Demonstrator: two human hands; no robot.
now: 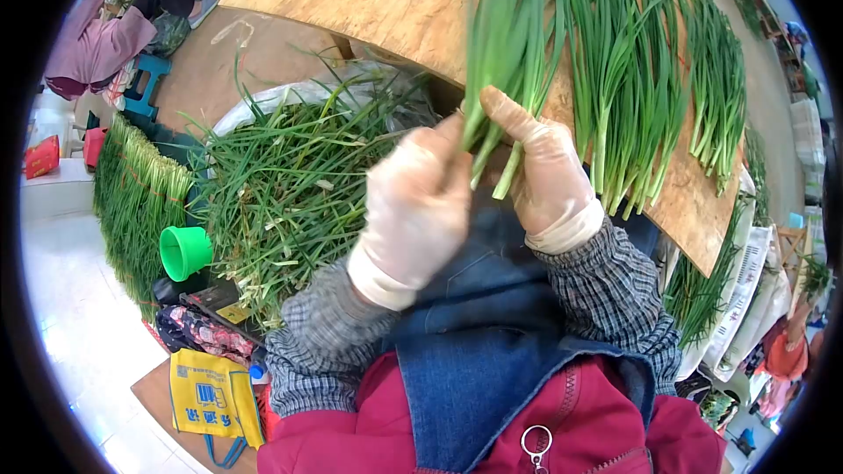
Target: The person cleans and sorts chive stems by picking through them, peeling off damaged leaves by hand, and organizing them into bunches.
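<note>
Green leafy stalks [496, 61] hang over the edge of the wooden board, their pale lower ends between my hands. My left hand [417, 202], in a whitish glove, is closed round the lower end of some stalks; its fingertips are partly blurred. My right hand [549, 167], gloved too, has its thumb pressed on the stalks, with its other fingers mostly hidden behind them. Right of my right hand, more bunches of long green stalks [628, 79] lie on the wooden board [404, 0], their lower ends pointing toward me.
A heap of loose green leaves [281, 175] fills a plastic-lined container at the left. Beside it are a green cup [185, 253], upright bundles [140, 202] and a yellow bag [211, 395]. A person [101, 39] is near a blue stool [147, 83] at the upper left.
</note>
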